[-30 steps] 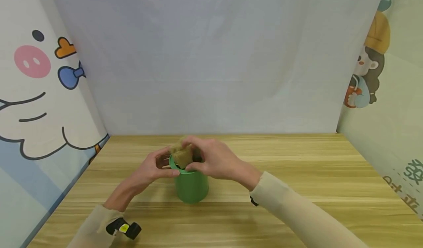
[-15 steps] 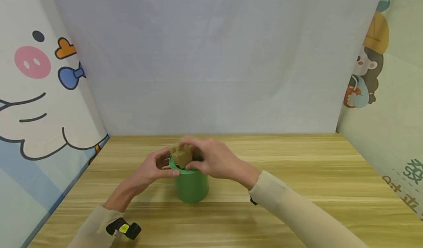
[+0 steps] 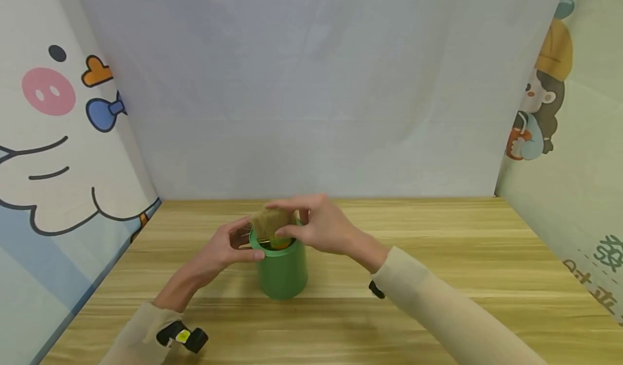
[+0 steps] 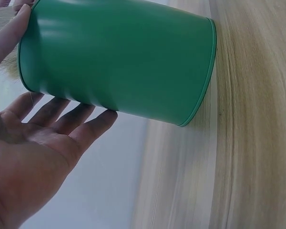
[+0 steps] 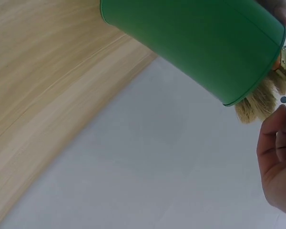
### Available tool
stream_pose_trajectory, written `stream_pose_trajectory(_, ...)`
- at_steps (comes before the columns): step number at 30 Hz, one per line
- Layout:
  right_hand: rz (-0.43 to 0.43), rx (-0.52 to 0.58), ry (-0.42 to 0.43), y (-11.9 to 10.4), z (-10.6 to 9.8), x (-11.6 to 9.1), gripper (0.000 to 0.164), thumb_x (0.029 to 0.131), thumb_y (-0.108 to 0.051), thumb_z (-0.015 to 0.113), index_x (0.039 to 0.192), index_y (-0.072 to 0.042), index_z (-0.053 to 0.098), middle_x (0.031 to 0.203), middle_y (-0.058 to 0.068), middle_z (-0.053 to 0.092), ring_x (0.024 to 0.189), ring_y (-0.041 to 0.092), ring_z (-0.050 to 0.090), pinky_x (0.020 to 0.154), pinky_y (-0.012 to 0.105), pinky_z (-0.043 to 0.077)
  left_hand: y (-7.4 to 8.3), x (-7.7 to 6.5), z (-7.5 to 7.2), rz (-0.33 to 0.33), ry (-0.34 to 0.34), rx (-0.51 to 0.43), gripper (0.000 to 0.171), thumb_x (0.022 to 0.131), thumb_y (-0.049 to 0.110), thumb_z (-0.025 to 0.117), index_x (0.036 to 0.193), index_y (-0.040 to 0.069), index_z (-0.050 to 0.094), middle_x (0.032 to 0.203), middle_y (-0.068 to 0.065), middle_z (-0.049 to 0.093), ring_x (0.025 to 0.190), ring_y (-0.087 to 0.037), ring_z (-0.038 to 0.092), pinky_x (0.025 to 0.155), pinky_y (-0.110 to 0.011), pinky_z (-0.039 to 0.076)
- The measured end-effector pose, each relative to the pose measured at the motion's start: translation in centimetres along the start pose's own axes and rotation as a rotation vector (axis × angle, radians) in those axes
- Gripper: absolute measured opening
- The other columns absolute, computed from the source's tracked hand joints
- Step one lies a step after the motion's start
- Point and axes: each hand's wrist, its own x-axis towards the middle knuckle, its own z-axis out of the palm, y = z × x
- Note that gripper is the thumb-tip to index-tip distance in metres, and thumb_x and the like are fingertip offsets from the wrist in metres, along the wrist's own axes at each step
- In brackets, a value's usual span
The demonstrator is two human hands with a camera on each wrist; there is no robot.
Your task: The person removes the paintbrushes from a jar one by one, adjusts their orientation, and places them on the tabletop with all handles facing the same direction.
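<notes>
A green cylindrical container (image 3: 282, 278) stands upright on the wooden table. My left hand (image 3: 226, 246) steadies it, thumb at the rim and fingers along the far side; in the left wrist view that hand (image 4: 38, 148) curves around the green wall. Over the opening, my right hand (image 3: 326, 227) pinches a tan burlap-like piece (image 3: 267, 223) between thumb and fingers. Loose straw-coloured fibres (image 5: 257, 102) stick out past the rim in the right wrist view. Something orange (image 3: 281, 243) shows just inside the mouth; the rest of the contents is hidden.
The wood-grain table (image 3: 413, 300) extends around the container. Behind it hangs a pale grey cloth (image 3: 316, 84). Printed cartoon panels (image 3: 58, 154) rise at the left and right sides.
My right hand has risen slightly, lifting the tan piece, and its fingers have straightened somewhat. The orange bit inside the mouth now shows. The left hand and container have stayed put.
</notes>
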Motion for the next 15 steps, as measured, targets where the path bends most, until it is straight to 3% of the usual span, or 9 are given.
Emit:
stream_pose_trajectory(9,-0.03,0.04,0.08,-0.6,-1.7,0.7,0.036,0.09,-0.003,0.084,0.126,-0.006,0.078,0.093,-0.003,0.078,0.043,0.008,0.028,0.045,0.026,0.026,-0.1,0.1,0.1,-0.01,-0.006,-0.034,0.078,0.095,0.01,0.077,0.163,0.006,0.038,0.155,-0.022,0.048,0.138,-0.047,0.05,0.099,-0.044,0.055)
stream_pose_trajectory(15,-0.023,0.032,0.139,-1.6,-3.2,1.5,0.038,0.089,-0.006,0.086,0.126,-0.008,0.079,0.095,-0.002,0.078,0.047,0.013,0.032,0.045,0.028,0.026,-0.3,0.0,0.1,-0.005,-0.011,-0.044,0.076,0.096,0.011,0.076,0.163,0.007,0.04,0.155,-0.021,0.048,0.138,-0.047,0.05,0.099,-0.046,0.055)
